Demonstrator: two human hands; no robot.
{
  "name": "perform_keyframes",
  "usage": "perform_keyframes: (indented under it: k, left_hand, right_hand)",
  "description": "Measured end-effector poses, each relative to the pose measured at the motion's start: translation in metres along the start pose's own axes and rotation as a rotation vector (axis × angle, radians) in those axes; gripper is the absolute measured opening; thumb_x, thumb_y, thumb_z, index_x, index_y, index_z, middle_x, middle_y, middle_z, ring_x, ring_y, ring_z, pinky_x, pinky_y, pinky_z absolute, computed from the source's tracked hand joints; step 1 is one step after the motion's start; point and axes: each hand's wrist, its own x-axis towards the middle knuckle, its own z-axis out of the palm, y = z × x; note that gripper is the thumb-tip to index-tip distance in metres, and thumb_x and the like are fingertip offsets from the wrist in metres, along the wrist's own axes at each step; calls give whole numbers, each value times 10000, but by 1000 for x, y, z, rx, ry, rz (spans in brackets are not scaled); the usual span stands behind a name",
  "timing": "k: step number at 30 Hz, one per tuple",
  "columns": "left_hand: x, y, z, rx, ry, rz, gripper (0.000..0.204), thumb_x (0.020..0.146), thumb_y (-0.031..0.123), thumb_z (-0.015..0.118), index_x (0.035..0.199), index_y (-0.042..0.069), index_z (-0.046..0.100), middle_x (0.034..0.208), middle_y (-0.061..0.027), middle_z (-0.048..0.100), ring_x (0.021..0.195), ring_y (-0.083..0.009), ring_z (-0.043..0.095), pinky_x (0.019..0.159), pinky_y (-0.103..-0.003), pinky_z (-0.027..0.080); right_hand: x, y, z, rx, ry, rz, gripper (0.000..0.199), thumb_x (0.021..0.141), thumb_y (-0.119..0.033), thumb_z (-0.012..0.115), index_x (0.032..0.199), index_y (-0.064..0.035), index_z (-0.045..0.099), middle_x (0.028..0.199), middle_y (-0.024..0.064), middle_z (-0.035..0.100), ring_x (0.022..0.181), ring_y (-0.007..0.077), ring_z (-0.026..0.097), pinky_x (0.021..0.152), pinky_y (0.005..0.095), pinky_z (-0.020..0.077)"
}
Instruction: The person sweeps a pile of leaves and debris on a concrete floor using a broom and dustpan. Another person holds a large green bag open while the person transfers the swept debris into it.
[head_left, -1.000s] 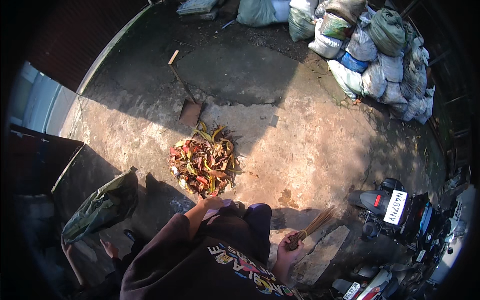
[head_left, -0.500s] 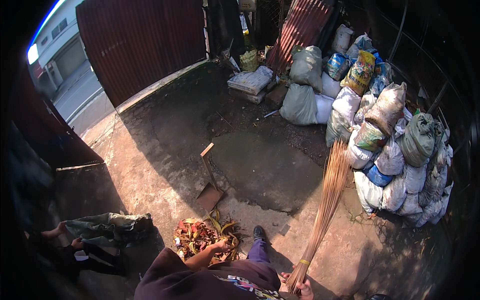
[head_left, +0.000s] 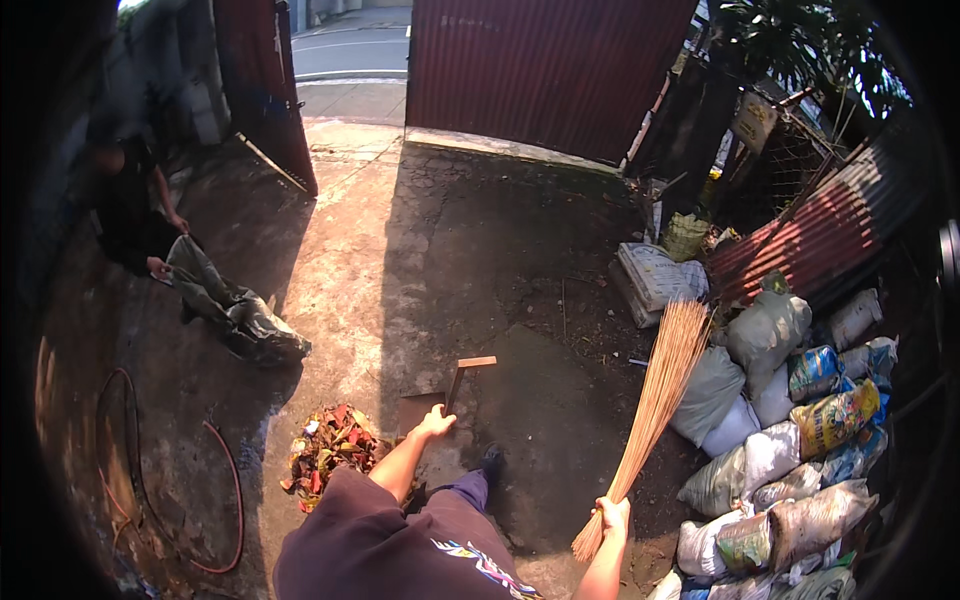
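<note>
Presently, the dustpan (head_left: 411,408) is at lower centre of the frame, slightly left of the midline, partly covered by the left grip (head_left: 433,423). Long axis: handle (head_left: 455,388) runs from the pan toward the top of the frame, leaning a little right, ending in a short pale crosspiece (head_left: 477,361) up and right of the grip. The left hand is clearly nearer, overlapping the handle's foot; cannot tell whether its fingers close on it or only hover. Right grip (head_left: 613,517), lower right, is wrapped around the broom (head_left: 655,400), well apart from the dustpan. Leaf pile (head_left: 325,445) sits just beside the pan, lower left.
</note>
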Motion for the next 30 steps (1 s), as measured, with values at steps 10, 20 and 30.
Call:
perform_keyframes:
  k: [10,20,30]
  left_hand:
    - [156,90,11,-854,443,-204,614,912,475,471,1450,304,227,1058,-148,625,513,-153,511,461,-311,439]
    - [245,113,74,-1298,837,-312,806,855,284,623,1468,252,101,1422,-250,319,1253,-373,406,998,-484,371]
    - [235,87,80,-1226,1211,-940,743,739,217,709,1381,179,338,1229,-154,544,1053,-318,570,867,-417,475]
  right_hand:
    - [149,-8,12,-592,-214,312,385,704,-3,612,1076,18,514,629,107,563,550,222,585,450,336,464]
    - [380,-188,147,-799,-499,214,226,735,-58,597,945,13,552,611,111,567,545,228,580,484,335,475]
    - [496,-244,255,-1153,-808,364,132,765,-114,582,814,9,591,593,114,570,540,234,575,518,335,486]
